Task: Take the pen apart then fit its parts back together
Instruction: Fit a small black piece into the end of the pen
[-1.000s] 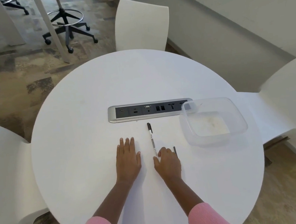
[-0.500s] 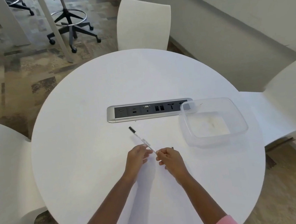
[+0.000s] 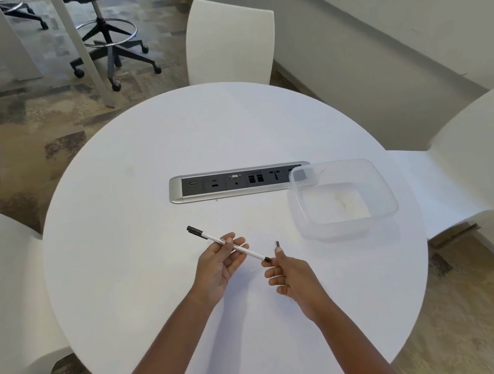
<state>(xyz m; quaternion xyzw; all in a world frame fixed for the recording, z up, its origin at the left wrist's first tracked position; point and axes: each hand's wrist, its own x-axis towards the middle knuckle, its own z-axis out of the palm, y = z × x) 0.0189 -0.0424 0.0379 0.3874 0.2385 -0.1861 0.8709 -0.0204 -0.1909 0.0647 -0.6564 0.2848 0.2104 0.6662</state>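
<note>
White pen (image 3: 229,244) pinched by both hands (image 3: 220,267) (image 3: 288,274), small black piece (image 3: 277,243) and clear tub (image 3: 343,198) nearby.

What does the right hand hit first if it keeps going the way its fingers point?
The right hand points up-left at the pen; its fingertips are at the pen's near end, so the pen comes first, then probably the left hand gripping the barrel. Depth is unclear.
</note>
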